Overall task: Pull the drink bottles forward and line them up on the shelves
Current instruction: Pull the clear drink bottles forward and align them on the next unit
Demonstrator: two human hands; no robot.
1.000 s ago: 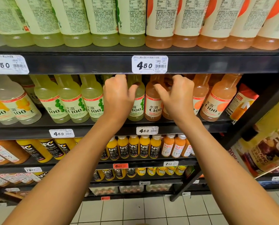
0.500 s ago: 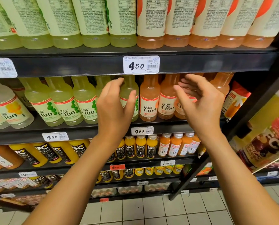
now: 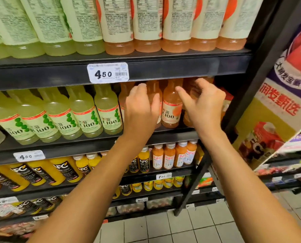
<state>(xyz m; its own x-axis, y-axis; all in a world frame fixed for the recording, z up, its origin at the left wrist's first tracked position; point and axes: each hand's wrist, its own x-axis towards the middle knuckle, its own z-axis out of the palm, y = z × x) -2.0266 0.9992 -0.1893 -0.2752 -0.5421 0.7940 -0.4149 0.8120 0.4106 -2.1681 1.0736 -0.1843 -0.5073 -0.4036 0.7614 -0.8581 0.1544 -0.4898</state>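
The orange drink bottles [image 3: 171, 109] you are working on stand on the second shelf [image 3: 163, 135] from the top, at its right end, just left of the black upright post [image 3: 262, 71]. One of them shows plainly between your hands, upright, label facing you, at the shelf's front edge. Your left hand [image 3: 141, 109] is curled around the bottle next to it on the left, fingers over its shoulder and thumb on the near side, so it looks closed on that bottle. Your right hand [image 3: 202, 104] is raised in front of the bottles further right, fingers loosely bent and spread; whether it touches one, I cannot tell. Left of your hands, a row of green drink bottles [image 3: 86, 114] fills the same shelf. A price tag [image 3: 108, 73] reading 4.50 sits on the shelf edge above. Smaller yellow and orange bottles [image 3: 174, 155] stand on the shelf below.
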